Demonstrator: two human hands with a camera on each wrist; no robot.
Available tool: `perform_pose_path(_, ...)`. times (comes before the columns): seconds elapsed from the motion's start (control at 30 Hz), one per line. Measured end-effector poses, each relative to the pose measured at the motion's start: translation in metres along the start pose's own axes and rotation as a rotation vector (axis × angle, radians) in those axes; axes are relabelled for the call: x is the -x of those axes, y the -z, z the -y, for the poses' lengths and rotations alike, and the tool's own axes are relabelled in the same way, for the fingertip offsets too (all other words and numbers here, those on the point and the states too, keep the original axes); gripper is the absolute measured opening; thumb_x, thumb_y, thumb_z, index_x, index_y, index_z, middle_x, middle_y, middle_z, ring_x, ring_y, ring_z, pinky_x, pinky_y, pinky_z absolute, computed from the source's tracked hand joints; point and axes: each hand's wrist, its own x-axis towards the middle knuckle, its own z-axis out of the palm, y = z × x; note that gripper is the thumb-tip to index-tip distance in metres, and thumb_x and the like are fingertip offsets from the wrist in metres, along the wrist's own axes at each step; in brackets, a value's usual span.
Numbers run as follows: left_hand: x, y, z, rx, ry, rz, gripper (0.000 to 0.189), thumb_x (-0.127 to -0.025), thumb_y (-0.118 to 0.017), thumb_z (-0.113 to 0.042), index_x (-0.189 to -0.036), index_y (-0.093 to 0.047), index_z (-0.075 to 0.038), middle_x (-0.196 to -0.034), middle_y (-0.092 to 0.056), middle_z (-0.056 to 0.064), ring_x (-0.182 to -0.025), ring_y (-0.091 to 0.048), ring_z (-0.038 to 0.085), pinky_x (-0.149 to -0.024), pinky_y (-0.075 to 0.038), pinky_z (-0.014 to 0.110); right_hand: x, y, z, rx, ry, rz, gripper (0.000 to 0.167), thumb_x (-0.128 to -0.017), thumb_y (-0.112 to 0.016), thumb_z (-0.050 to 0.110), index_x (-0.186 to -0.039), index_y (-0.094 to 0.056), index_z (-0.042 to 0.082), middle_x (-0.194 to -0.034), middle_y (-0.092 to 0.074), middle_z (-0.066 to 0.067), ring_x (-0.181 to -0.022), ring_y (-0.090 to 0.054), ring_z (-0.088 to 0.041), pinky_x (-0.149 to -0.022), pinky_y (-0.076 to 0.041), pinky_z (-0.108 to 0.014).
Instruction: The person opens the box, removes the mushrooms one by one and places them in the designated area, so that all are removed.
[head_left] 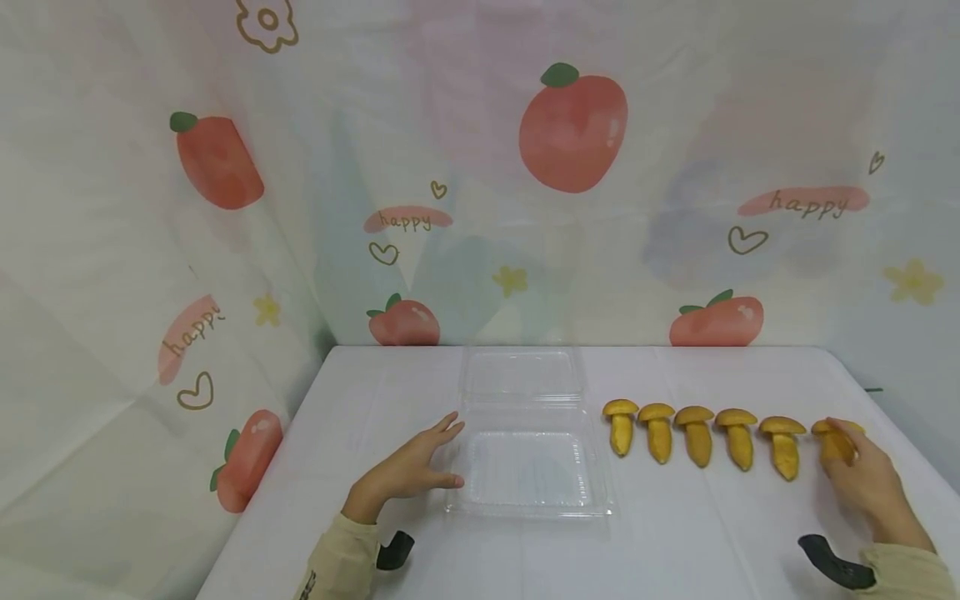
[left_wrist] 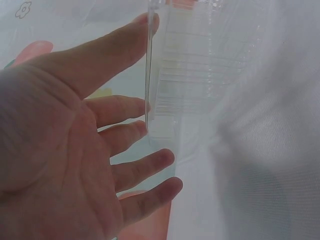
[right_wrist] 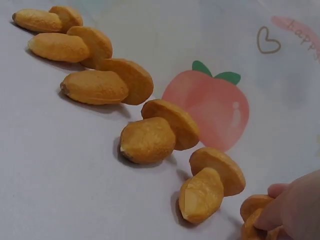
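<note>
A clear plastic clamshell box [head_left: 525,512] lies unfolded on the table, its lid [head_left: 522,377] flipped back toward the wall. Fingers spread, my left hand [head_left: 411,468] is at the box's left side; in the left wrist view the thumb and fingertips come right up to its clear edge [left_wrist: 148,75]. At the right end of a row of yellow mushrooms, my right hand [head_left: 862,479] pinches the last mushroom [head_left: 837,446]. Part of that mushroom [right_wrist: 252,205] is hidden behind the fingers. The neighbouring mushroom [right_wrist: 212,185] lies just left of it, cap away from me.
Several more mushrooms [head_left: 697,437] continue the row leftward to beside the box, stems pointing toward me. The white-covered table [head_left: 675,550] ends at a printed cloth wall [head_left: 480,250] at the back, with cloth on the left side as well.
</note>
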Motion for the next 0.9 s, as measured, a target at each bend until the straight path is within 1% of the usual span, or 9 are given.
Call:
perform_pose_path(0.17,0.0001,-0.0004,0.0000,-0.013,0.008,-0.003,0.086,-0.089,-0.079,-0.026,-0.158,-0.032,-0.002,-0.170,-0.019,0.017,-0.156,-0.022,0.040,-0.122,-0.027,0.062,-0.0011,-0.0048,-0.0034,0.005,-0.085,0.017,0.066,-0.097,-0.034,0.004,-0.157,-0.008,-0.006,-0.155,-0.007,-0.045,-0.143,-0.007,-0.066,-0.113,-0.015,-0.078)
perform_pose_path(0.23,0.0003,-0.0002,-0.0002,-0.013,0.009,-0.004,0.087,-0.089,-0.079,-0.026,-0.157,-0.032,-0.002,-0.170,-0.019,0.017,-0.155,-0.022,0.040,-0.122,-0.027,0.062,-0.0009,-0.0060,-0.0026,0.005,-0.098,0.017,0.067,-0.097,-0.034,0.003,-0.158,-0.008,-0.004,-0.156,-0.007,-0.045,-0.144,-0.007,-0.065,-0.114,-0.015,-0.078)
perform_pose_path(0.37,-0.0001,0.0005,-0.0001,-0.017,0.009,-0.003,0.087,-0.089,-0.079,-0.027,-0.158,-0.032,-0.003,-0.169,-0.019,0.017,-0.155,-0.022,0.040,-0.122,-0.027,0.061,0.0000,-0.0054,0.0001,0.015,-0.086,0.020,0.068,-0.096,-0.035,0.001,-0.158,-0.007,-0.005,-0.154,-0.007,-0.046,-0.142,-0.010,-0.067,-0.113,-0.016,-0.078)
perform_pose_path(0.47,-0.0012,0.0011,0.0001,-0.020,-0.001,0.001,0.086,-0.089,-0.078,-0.027,-0.158,-0.032,-0.003,-0.170,-0.019,0.017,-0.156,-0.022,0.039,-0.122,-0.027,0.061,0.0002,-0.0049,0.0024,0.041,-0.081,0.013,0.071,-0.095,-0.037,-0.001,-0.157,-0.004,-0.007,-0.151,-0.012,-0.049,-0.137,-0.019,-0.067,-0.110,-0.022,-0.078)
perform_pose_path(0.57,-0.0024,0.0018,-0.0002,-0.018,-0.010,0.004,0.086,-0.090,-0.078,-0.027,-0.158,-0.032,-0.003,-0.170,-0.018,0.017,-0.156,-0.022,0.038,-0.122,-0.027,0.060,-0.0004,-0.0054,0.0039,0.065,-0.085,-0.002,0.074,-0.094,-0.039,-0.003,-0.157,-0.002,-0.007,-0.148,-0.015,-0.050,-0.131,-0.023,-0.067,-0.109,-0.026,-0.078)
perform_pose_path(0.67,-0.0027,0.0021,-0.0007,-0.016,-0.009,0.005,0.086,-0.089,-0.078,-0.027,-0.157,-0.032,-0.002,-0.170,-0.019,0.017,-0.156,-0.022,0.038,-0.122,-0.027,0.060,-0.0020,-0.0068,0.0035,0.063,-0.103,-0.004,0.077,-0.093,-0.041,-0.005,-0.158,0.000,-0.006,-0.148,-0.015,-0.049,-0.131,-0.023,-0.066,-0.109,-0.027,-0.077)
perform_pose_path(0.9,0.0004,0.0018,-0.0012,-0.008,0.012,0.003,0.085,-0.089,-0.078,-0.026,-0.157,-0.033,-0.002,-0.170,-0.018,0.016,-0.156,-0.021,0.038,-0.123,-0.027,0.060,-0.0052,-0.0104,-0.0007,0.044,-0.071,0.002,0.081,-0.090,-0.049,-0.008,-0.157,-0.002,-0.008,-0.146,-0.017,-0.050,-0.128,-0.025,-0.067,-0.105,-0.030,-0.077)
